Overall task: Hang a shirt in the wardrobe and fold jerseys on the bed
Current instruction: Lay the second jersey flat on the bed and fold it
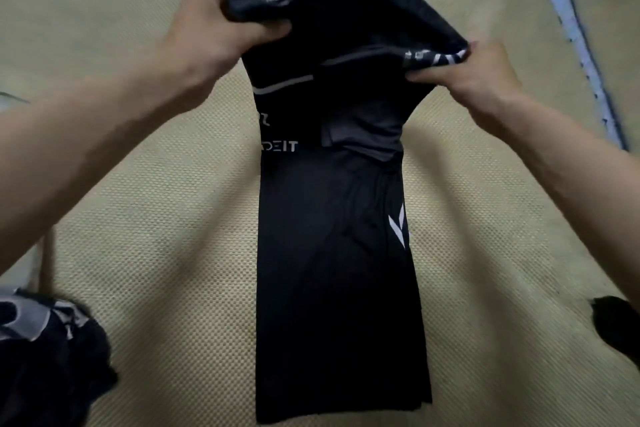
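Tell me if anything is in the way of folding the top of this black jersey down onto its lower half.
Nothing visible is. The left hand and right hand both grip the jersey at its far end, and its near half lies flat and bare on the mat. The dark clothing pile sits off to the left.

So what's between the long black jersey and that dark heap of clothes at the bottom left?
Head view: only bare woven mat separates the black jersey from the dark heap.
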